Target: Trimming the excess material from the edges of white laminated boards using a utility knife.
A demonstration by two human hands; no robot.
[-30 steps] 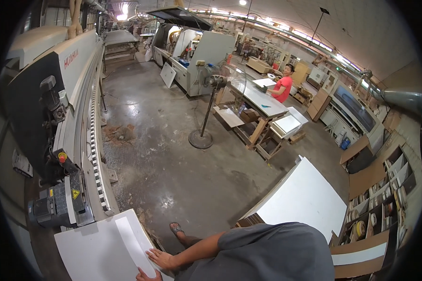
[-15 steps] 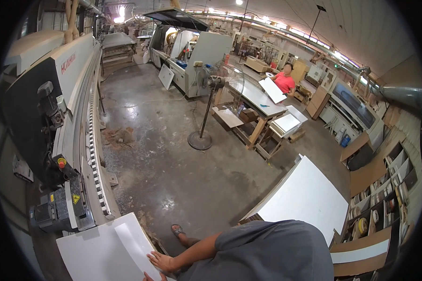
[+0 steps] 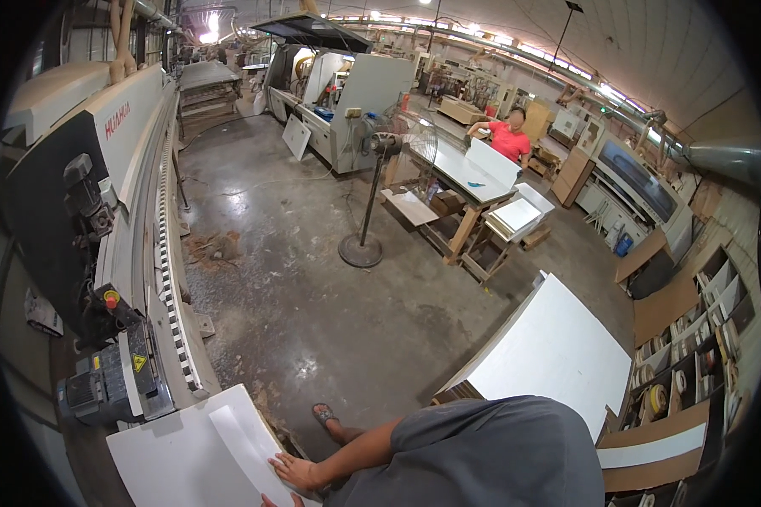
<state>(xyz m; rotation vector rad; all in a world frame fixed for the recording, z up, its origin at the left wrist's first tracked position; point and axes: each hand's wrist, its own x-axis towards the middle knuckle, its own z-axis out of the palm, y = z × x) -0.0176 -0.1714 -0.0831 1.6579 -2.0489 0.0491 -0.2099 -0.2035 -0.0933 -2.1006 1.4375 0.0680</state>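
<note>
A narrow white strip of board lies on a larger white panel at the lower left. My right hand rests flat on the strip's near end, fingers spread. At the bottom edge, a few fingers of my left hand show, apart from each other and touching the white board; the frame cuts off the rest of that hand.
A long machine runs along the left. White panels are stacked at right. A standing fan is mid-floor. Beyond it, a person in red holds a white panel at a table. Shelves with rolls line the right.
The person in red has lowered the white panel toward the table and reaches an arm out to the left. My hands stay at the same place on the strip; the view shifts slightly.
</note>
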